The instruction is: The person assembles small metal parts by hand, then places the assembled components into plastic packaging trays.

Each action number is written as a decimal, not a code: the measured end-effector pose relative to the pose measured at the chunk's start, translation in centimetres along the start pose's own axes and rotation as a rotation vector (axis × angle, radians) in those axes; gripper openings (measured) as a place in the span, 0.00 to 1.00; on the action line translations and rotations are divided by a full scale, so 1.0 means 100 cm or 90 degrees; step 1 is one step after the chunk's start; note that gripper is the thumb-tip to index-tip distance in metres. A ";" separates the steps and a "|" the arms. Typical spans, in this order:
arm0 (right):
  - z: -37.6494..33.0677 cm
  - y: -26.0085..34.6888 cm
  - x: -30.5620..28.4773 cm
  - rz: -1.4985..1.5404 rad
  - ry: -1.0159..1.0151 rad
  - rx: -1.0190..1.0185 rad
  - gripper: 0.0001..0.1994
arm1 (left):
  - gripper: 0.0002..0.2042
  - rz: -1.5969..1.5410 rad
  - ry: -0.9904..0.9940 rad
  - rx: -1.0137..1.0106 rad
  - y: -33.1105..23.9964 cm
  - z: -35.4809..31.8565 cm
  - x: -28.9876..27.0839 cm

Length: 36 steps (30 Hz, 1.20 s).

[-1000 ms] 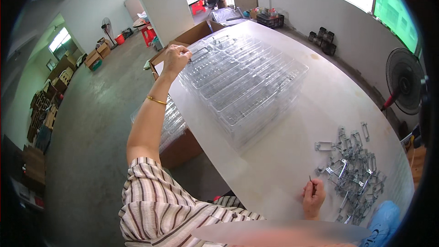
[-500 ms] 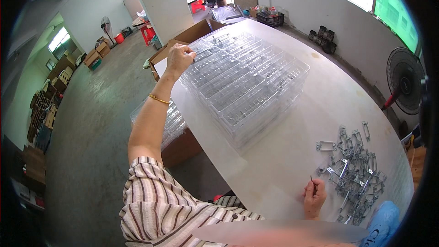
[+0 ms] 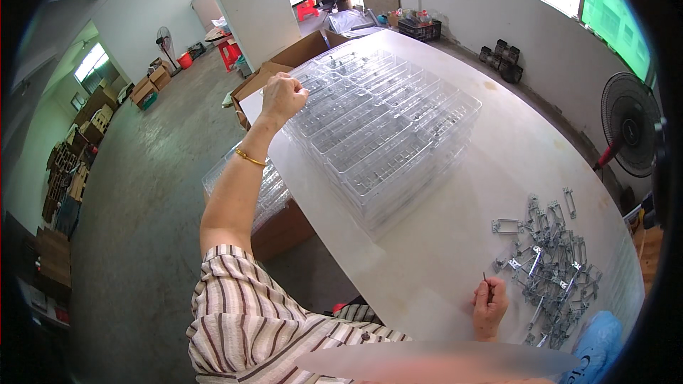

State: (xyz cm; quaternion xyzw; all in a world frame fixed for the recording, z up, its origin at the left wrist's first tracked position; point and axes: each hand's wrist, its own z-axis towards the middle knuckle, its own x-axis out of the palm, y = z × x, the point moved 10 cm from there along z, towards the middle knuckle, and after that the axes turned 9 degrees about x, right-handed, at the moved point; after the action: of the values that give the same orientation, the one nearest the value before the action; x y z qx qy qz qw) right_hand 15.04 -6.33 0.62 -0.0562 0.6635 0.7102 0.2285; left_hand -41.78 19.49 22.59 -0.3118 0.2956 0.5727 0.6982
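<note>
**Left hand fisted at the tray stack, right hand by the metal parts**

Your left hand (image 3: 282, 97) is curled into a closed fist at the near-left corner of the stack of clear plastic trays (image 3: 384, 128), at about 11 o'clock from you; whether the fingers pinch a tray edge cannot be told. A second ago the fingers were looser and reaching onto the trays; now they are drawn in tight and the wrist, with its gold bangle (image 3: 250, 158), sits slightly back from the stack. Your right hand (image 3: 489, 306) is loosely closed at about 4 o'clock and pinches a thin dark pin-like piece (image 3: 485, 279) that sticks up from the fingers. It has barely shifted from where it rested before, just beside the pile of small grey metal parts (image 3: 551, 263).

The trays sit well apart from the metal parts, toward 12 o'clock on the white worktop (image 3: 441, 242). A blue cloth-like thing (image 3: 596, 345) lies at the worktop's near-right edge.

Off the worktop's left edge, a second pile of clear trays (image 3: 245, 181) rests on a cardboard box (image 3: 284, 224). Another open cardboard box (image 3: 284, 60) stands past your left hand. A black standing fan (image 3: 629, 124) is at 2 o'clock, a red stool (image 3: 229, 50) and more boxes (image 3: 146, 85) lie on the grey concrete floor (image 3: 142, 227) toward 10 o'clock.
</note>
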 end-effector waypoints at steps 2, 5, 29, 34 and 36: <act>0.001 0.002 0.000 -0.007 -0.006 -0.006 0.02 | 0.10 0.044 -0.005 0.029 -0.005 0.001 -0.004; 0.001 0.003 0.000 -0.010 0.000 -0.004 0.02 | 0.11 0.041 0.031 0.039 -0.003 0.003 0.001; 0.004 0.002 0.002 0.010 0.008 -0.006 0.01 | 0.20 0.000 0.052 0.150 -0.012 0.008 -0.018; 0.002 0.003 0.003 0.017 0.015 -0.007 0.01 | 0.23 -0.020 0.109 0.132 -0.013 0.000 -0.010; -0.001 0.004 0.002 0.024 0.019 -0.006 0.01 | 0.24 -0.025 0.117 0.130 -0.013 -0.006 -0.010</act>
State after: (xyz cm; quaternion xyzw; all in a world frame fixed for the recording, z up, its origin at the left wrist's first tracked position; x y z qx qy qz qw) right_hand 14.70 -6.34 0.90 -0.0556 0.6646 0.7164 0.2050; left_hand -40.71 18.22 23.09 -0.2961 0.4087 0.4947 0.7075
